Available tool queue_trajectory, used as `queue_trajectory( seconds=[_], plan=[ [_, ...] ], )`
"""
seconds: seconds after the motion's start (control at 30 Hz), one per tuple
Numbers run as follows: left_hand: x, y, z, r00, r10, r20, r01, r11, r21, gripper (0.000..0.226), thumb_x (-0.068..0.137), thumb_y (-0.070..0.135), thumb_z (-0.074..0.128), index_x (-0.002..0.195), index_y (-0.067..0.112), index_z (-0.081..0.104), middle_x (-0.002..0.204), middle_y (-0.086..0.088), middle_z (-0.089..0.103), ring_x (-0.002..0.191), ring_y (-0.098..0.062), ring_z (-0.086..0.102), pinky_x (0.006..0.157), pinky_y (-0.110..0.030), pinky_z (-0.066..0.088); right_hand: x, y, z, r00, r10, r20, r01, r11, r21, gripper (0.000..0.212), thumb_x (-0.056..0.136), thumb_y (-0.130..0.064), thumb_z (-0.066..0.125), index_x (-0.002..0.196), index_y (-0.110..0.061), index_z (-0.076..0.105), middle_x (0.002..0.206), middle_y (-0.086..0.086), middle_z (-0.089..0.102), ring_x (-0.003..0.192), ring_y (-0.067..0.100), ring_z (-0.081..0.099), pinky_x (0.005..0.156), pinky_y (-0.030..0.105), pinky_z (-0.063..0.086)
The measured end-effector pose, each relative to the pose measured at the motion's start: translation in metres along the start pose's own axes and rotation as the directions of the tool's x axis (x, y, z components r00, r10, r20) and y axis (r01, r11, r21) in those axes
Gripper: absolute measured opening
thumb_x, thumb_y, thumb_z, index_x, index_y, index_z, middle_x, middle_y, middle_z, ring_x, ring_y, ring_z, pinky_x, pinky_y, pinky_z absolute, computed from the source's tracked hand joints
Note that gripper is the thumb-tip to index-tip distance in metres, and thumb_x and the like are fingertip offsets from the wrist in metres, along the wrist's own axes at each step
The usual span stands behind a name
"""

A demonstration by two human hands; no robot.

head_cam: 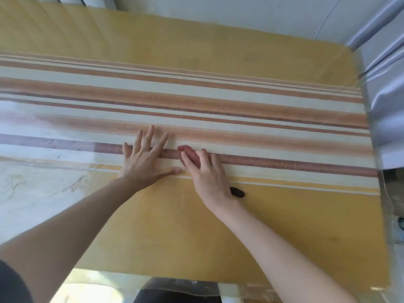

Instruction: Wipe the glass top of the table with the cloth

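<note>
The glass worktop (284, 226), showing yellow with striped bands beneath, fills the view. The left hand (143, 159) lies flat with fingers spread near the worktop's middle. Just beside it, the right hand (207, 173) curls its fingers over a small reddish cloth (189, 154). A small dark object (237, 192) lies by the right wrist.

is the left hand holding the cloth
No, the left hand lies flat with fingers spread on the table; the reddish cloth sits under the right hand.

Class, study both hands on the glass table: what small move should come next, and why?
Probably slide the right hand, gripping the small reddish cloth, sideways along the glass top. The left hand lies flat beside it, and the striped glass stretches unwiped to the right.
</note>
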State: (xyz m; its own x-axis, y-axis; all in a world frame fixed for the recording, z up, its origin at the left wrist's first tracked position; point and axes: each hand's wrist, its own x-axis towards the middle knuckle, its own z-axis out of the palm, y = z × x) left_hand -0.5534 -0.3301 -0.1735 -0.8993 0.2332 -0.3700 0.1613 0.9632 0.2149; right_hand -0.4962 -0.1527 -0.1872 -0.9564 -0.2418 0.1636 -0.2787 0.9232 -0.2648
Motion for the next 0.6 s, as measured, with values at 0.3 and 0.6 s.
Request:
queue_trajectory(
  seconds=[0.3,0.6],
  plan=[
    [0.005,-0.001,0.002,1.0,-0.009,0.016,0.008,1.0,0.007,0.104,0.046,0.096,0.011,0.133,0.05,-0.02,0.153,0.009,-0.02,0.142,-0.02,-0.018,0.112,-0.055,-0.002,0.092,0.103,-0.019,0.928,0.371,-0.025,-0.371,0.928,-0.02,0.057,0.082,-0.001,0.061,0.134,-0.015,0.042,0.126,0.017,0.046,0.099,0.035,0.044,0.073,0.039,0.042],
    [0.007,-0.003,0.0,1.0,0.003,-0.012,-0.003,1.0,-0.004,0.101,0.05,0.096,0.011,0.137,0.049,-0.012,0.155,0.006,-0.013,0.143,-0.023,-0.009,0.111,-0.054,0.005,0.055,0.007,0.011,0.995,-0.094,0.034,0.092,0.994,0.063,0.064,0.069,-0.007,0.073,0.129,-0.009,0.05,0.104,0.014,0.057,0.087,0.032,0.051,0.07,0.037,0.05]
  ],
)
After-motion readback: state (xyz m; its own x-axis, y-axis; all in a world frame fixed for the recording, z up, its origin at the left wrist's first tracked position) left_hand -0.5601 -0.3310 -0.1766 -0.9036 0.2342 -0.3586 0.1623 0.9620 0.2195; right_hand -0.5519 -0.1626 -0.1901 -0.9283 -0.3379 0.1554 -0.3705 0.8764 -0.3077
